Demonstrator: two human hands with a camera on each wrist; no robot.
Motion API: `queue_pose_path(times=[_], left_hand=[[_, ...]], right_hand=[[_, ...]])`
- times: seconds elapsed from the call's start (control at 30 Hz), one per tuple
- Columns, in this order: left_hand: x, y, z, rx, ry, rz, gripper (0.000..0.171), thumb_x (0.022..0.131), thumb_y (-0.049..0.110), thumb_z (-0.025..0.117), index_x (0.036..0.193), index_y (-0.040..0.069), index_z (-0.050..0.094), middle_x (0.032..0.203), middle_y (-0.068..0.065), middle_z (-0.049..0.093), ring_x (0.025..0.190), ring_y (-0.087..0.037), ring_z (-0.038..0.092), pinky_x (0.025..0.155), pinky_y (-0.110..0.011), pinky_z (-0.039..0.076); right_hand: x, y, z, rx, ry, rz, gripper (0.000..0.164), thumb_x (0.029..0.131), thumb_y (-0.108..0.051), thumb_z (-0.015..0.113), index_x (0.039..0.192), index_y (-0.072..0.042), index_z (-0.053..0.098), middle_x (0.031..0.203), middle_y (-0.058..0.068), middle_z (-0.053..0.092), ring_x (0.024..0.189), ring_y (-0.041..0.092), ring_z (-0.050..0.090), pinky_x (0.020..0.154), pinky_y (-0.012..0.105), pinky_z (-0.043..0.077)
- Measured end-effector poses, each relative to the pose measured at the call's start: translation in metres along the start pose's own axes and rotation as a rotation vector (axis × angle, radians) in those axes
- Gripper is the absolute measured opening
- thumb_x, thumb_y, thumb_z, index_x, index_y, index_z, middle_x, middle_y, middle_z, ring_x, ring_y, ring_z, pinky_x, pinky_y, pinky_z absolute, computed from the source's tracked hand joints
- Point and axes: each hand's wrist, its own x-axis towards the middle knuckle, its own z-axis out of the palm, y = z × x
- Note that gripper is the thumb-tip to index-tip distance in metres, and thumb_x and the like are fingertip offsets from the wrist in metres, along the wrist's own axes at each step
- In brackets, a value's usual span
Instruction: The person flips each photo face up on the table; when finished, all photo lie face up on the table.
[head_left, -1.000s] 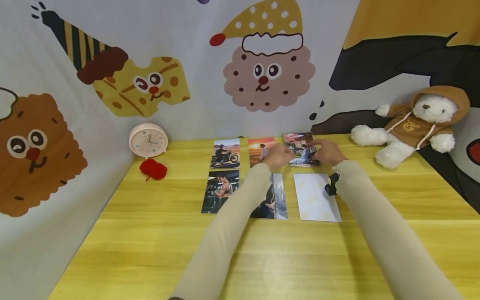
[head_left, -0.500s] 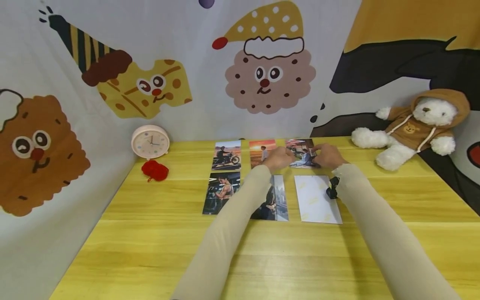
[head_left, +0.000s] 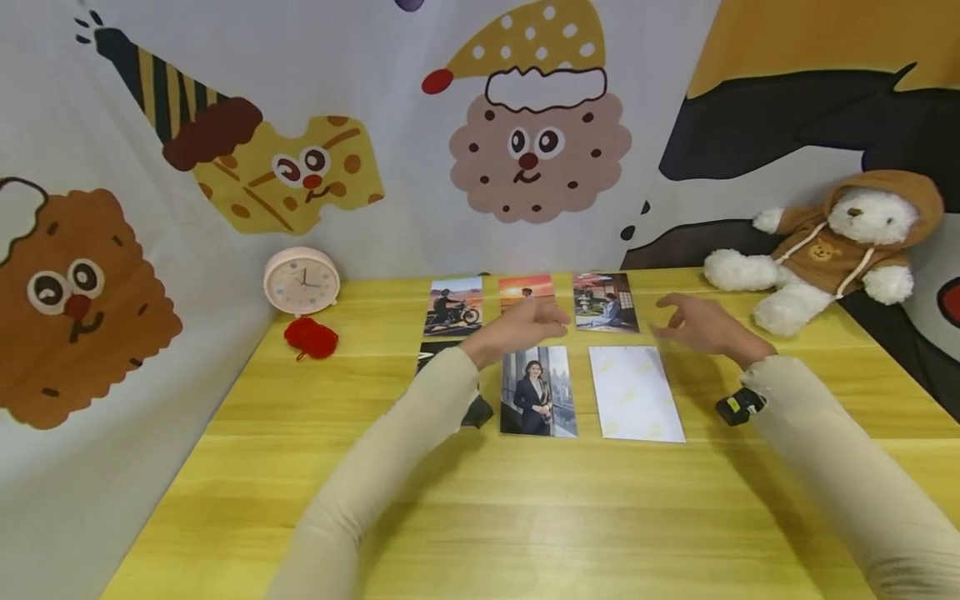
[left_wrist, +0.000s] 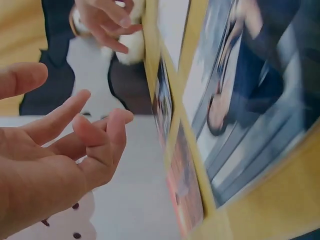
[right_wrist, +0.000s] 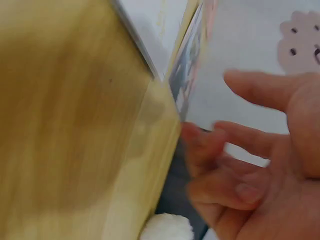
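Two rows of picture cards lie on the table. My left hand (head_left: pixel 521 327), fingers loosely bent and holding nothing, hovers over the gap between rows, overlapping the sunset picture (head_left: pixel 527 287). To the right of the garden picture (head_left: pixel 607 302), my right hand (head_left: pixel 705 325) is raised, also holding nothing, thumb and fingers apart. The motorcycle picture (head_left: pixel 453 307) is at back left. In front lie the picture of a suited person (head_left: pixel 536 392) and a white card (head_left: pixel 637 393) showing no picture. My left sleeve mostly hides the gym picture (head_left: pixel 477 412).
A pink alarm clock (head_left: pixel 302 282) and a small red item (head_left: pixel 311 338) stand at the table's back left. A white teddy bear (head_left: pixel 832 250) in a brown hoodie sits at back right. A cartoon-printed cloth (head_left: pixel 420 167) hangs behind the wooden table (head_left: pixel 570 517).
Both hands have come off the garden picture and moved apart, left hand leftward, right hand rightward. The garden picture has shifted slightly toward me, more level with its row.
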Motion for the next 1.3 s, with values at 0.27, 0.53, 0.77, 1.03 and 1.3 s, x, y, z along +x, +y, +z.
queue_pose_path(times=[0.27,0.53,0.77,1.03,1.3], left_hand=[[-0.032,0.002,0.034,-0.046,-0.167,-0.003,0.042,0.104,0.033,0.053,0.145,0.023,0.053,0.145,-0.003,0.056,0.136,-0.024,0.052,0.115,-0.05,0.041],[-0.039,-0.005,0.064,-0.252,-0.195,-0.046,0.049,0.104,0.03,0.053,0.149,0.012,0.046,0.144,-0.013,0.058,0.132,-0.028,0.056,0.11,-0.045,0.045],[-0.038,0.0,0.081,-0.463,-0.153,-0.094,0.045,0.105,0.02,0.05,0.146,0.003,0.046,0.142,-0.013,0.056,0.126,-0.032,0.059,0.088,-0.031,0.047],[-0.034,0.004,0.086,-0.492,-0.118,-0.124,0.045,0.102,0.018,0.052,0.144,0.002,0.048,0.132,-0.006,0.059,0.11,-0.023,0.063,0.08,-0.026,0.046],[-0.034,0.002,0.086,-0.516,-0.076,-0.135,0.047,0.101,0.017,0.055,0.144,0.001,0.048,0.133,-0.012,0.058,0.098,-0.016,0.057,0.081,-0.027,0.047]], right_hand=[[-0.049,-0.012,0.009,0.039,-0.095,-0.009,0.074,0.099,-0.038,0.061,0.148,0.01,0.033,0.107,0.025,0.069,0.091,0.031,0.069,0.079,0.047,0.055],[-0.079,-0.03,0.026,0.056,-0.12,0.009,0.084,0.095,-0.04,0.067,0.149,0.012,0.029,0.102,0.021,0.071,0.087,0.025,0.068,0.074,0.043,0.055],[-0.098,-0.046,0.042,0.014,-0.1,0.027,0.088,0.093,-0.044,0.068,0.149,0.011,0.029,0.106,0.024,0.068,0.093,0.033,0.066,0.077,0.049,0.055],[-0.106,-0.058,0.056,-0.052,-0.029,0.005,0.085,0.091,-0.046,0.07,0.147,0.009,0.037,0.126,0.036,0.06,0.112,0.047,0.061,0.088,0.06,0.051],[-0.106,-0.066,0.06,-0.117,-0.085,0.046,0.082,0.091,-0.052,0.068,0.149,-0.001,0.041,0.111,0.029,0.059,0.081,0.027,0.058,0.063,0.041,0.05]])
